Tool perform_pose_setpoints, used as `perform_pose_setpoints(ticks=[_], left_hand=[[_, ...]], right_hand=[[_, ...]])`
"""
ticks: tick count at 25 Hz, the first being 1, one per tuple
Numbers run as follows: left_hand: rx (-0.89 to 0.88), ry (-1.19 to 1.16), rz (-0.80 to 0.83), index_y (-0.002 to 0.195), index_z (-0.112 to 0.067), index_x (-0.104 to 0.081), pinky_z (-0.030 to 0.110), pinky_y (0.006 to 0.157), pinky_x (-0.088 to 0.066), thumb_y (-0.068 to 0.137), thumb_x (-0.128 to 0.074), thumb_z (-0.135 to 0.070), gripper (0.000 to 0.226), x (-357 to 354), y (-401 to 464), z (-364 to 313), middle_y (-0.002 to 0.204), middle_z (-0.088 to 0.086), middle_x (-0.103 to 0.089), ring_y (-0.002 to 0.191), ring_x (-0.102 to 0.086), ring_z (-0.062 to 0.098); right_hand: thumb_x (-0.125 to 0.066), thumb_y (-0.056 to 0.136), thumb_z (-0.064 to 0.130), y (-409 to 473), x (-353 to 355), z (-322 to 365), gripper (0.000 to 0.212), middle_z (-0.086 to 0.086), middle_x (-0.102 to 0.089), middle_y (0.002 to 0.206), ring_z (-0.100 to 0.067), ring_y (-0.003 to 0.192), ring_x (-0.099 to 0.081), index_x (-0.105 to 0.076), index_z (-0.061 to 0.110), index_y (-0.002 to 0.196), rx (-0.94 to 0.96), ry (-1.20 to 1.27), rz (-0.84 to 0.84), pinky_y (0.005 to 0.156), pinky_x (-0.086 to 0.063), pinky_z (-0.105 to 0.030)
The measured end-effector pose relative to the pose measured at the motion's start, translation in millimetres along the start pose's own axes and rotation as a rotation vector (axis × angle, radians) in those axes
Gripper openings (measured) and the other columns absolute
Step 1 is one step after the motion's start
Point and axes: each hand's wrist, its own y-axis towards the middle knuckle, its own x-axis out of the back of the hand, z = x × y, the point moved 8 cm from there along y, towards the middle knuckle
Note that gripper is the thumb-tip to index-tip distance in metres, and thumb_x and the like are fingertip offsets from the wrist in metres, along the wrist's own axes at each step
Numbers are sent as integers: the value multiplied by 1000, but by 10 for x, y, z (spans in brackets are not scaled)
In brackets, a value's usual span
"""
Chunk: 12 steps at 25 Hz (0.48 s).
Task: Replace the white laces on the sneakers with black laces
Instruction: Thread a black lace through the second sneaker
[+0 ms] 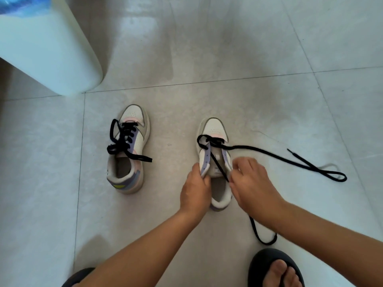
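Observation:
Two white sneakers with purple and pink panels stand on the floor. The left sneaker (130,146) is fully laced with a black lace (124,141), its ends loose. The right sneaker (215,141) has a black lace (290,160) through only its front eyelets; one long end trails right across the tiles. My left hand (195,189) grips the left eyelet flap of that sneaker. My right hand (252,185) pinches the other lace end by the right flap, and that end runs diagonally over the tongue. More lace loops behind my right wrist.
A pale cabinet or appliance (51,48) with a rounded corner stands at the upper left. My right foot in a black slipper (275,270) is at the bottom right, another slipper edge at the bottom left. Grey tiles (207,59) stretch ahead.

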Motion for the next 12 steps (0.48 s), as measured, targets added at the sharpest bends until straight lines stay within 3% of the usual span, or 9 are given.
perform_pose_setpoints(ticks=[2,4,6,7,9,10,12], left_hand=[[-57,-32,-42,128,-18,-46,35,77,-48,94,-41,-15,34,129,43,-57,106,7,-59,94,-58,26],[-119,-66,-73,133,-22,-45,31,78,-48,94,-42,-14,39,281,90,-164,107,2,-59,93,-57,20],[-213,-64,-73,137,-26,-42,28,80,-49,96,-42,-16,42,383,95,-312,111,-1,-58,95,-56,16],[-254,-67,-72,138,-27,-41,25,81,-49,96,-42,-17,43,428,77,-397,113,-3,-59,97,-56,13],[-319,-87,-99,138,-28,-41,11,79,-44,96,-41,-18,44,528,51,-569,118,-6,-59,100,-55,7],[-347,-91,-125,139,-27,-41,7,78,-40,95,-42,-17,44,597,40,-651,120,-8,-58,101,-54,4],[-412,-93,-170,138,-26,-41,3,76,-37,95,-42,-17,44,742,6,-829,119,-11,-57,99,-51,-2]], right_hand=[[-79,45,-5,-296,57,169,32,-10,-56,80,-26,74,-48,-60,7,68,174,25,56,66,-36,-31],[-62,58,-3,-532,94,251,15,-6,-56,75,-23,69,-52,-60,11,63,321,-22,139,61,-43,-29],[-38,64,0,-554,165,174,27,-4,-57,73,-22,67,-55,-62,13,62,354,-53,168,57,-50,-27],[-36,64,1,-493,226,138,30,-3,-58,73,-22,66,-57,-63,14,63,348,-56,159,56,-51,-28],[-50,68,4,-329,405,102,16,-2,-57,75,-22,65,-57,-61,15,67,317,-13,114,56,-50,-30],[-55,72,11,-235,532,91,7,-1,-57,76,-22,66,-57,-60,15,70,276,35,67,56,-49,-31],[-53,83,24,-50,849,43,12,1,-57,80,-19,70,-57,-61,15,80,144,188,-97,61,-47,-29]])
